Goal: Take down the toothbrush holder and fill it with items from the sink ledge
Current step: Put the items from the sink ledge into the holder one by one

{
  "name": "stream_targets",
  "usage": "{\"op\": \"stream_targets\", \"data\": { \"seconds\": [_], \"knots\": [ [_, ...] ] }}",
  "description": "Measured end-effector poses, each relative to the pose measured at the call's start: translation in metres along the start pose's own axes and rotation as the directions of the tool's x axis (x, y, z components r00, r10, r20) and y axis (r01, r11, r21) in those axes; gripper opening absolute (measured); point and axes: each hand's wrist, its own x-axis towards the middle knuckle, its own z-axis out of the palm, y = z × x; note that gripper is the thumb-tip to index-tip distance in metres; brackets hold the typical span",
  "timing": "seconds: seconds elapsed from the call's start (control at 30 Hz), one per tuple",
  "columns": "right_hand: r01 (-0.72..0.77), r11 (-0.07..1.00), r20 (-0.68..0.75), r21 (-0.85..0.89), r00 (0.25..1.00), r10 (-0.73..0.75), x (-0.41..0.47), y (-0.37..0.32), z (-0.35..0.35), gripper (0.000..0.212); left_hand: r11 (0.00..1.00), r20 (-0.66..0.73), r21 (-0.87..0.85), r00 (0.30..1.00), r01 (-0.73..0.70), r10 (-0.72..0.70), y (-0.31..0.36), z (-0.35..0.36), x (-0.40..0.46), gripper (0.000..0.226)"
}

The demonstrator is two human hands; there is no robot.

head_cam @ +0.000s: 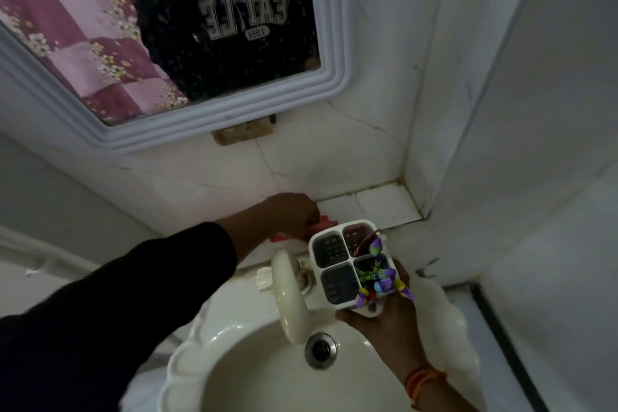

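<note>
**user_a:** ok so what are the hands doing here?

**user_b:** the right hand (381, 318) is cupping the white toothbrush holder (351, 264) from underneath, fingers wrapping its base, holding it up over the back right of the sink (187, 365), right beside the tap (291, 298). the left hand (291, 214) is reaching onto the tiled ledge (378, 207) and closing round a red item (321, 227). fingers are hiding most of it, so I honestly can't tell what it is.

**user_a:** anything sitting in the holder?

**user_b:** yeah, it's got four compartments. the near right one is holding a bunch of purple, green and yellow stuff (381, 281) that's poking out over the rim. something reddish is showing in the far right one. the two left ones are looking dark, slotted bottoms showing.

**user_a:** and around it?

**user_b:** drain (321, 349) is sitting just below the spout. a white framed mirror (207, 130) is hanging on the wall above, reflecting a dark sweatshirt with lettering and a pink checked cloth.
</note>
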Motion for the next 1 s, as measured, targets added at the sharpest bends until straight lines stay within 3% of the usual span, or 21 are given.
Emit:
{"op": "stream_targets", "data": {
  "seconds": [0.13, 0.3, 0.5, 0.57, 0.6, 0.67, 0.7, 0.73, 0.77, 0.87, 1.0],
  "knots": [
    [-0.035, 0.998, 0.028, 0.045, 0.999, 0.033, 0.000, -0.004, -0.004, 0.108, 0.993, -0.103, -0.100, 0.994, -0.056, 0.045, 0.002, -0.051, -0.023, 0.035],
    [-0.041, 0.996, 0.045, 0.079, 0.998, 0.037, 0.001, -0.015, -0.008, 0.111, 0.988, -0.279, -0.040, 0.951, -0.150, 0.133, 0.041, -0.101, -0.056, 0.035],
    [-0.060, 0.995, 0.073, 0.076, 0.996, 0.055, 0.000, -0.022, -0.011, 0.106, 0.982, -0.109, 0.038, 0.976, -0.186, 0.189, 0.076, -0.083, -0.042, 0.030],
    [-0.082, 0.993, 0.082, 0.082, 0.994, 0.076, 0.000, -0.020, -0.012, 0.106, 0.973, -0.068, -0.094, 0.976, -0.212, 0.206, 0.067, -0.081, -0.037, 0.030],
    [-0.093, 0.992, 0.088, 0.084, 0.992, 0.085, 0.001, -0.020, -0.013, 0.107, 0.948, -0.055, -0.245, 0.979, -0.203, 0.195, 0.059, -0.082, -0.037, 0.027],
    [-0.107, 0.991, 0.096, 0.080, 0.990, 0.099, 0.001, -0.021, -0.013, 0.106, 0.781, -0.026, -0.612, 0.991, -0.122, 0.134, 0.040, -0.083, -0.036, 0.020],
    [-0.113, 0.990, 0.096, 0.081, 0.990, 0.105, 0.001, -0.021, -0.013, 0.105, 0.698, -0.027, -0.713, 0.998, -0.063, 0.062, 0.031, -0.080, -0.033, 0.019],
    [-0.118, 0.989, 0.094, 0.086, 0.989, 0.110, 0.002, -0.022, -0.014, 0.103, 0.677, -0.037, -0.736, 0.999, -0.019, -0.012, 0.021, -0.073, -0.029, 0.019],
    [-0.125, 0.988, 0.091, 0.091, 0.989, 0.117, 0.002, -0.023, -0.015, 0.100, 0.720, -0.055, -0.693, 0.996, 0.015, -0.074, 0.012, -0.064, -0.023, 0.021],
    [-0.138, 0.985, 0.099, 0.100, 0.987, 0.128, 0.003, -0.024, -0.017, 0.094, 0.957, -0.081, -0.282, 0.992, 0.067, -0.094, -0.009, -0.022, -0.003, 0.030],
    [-0.159, 0.982, 0.105, 0.102, 0.983, 0.149, 0.003, -0.025, -0.019, 0.096, 0.992, -0.064, -0.036, 0.990, 0.121, -0.123, -0.015, 0.020, 0.012, 0.049]
  ]
}}
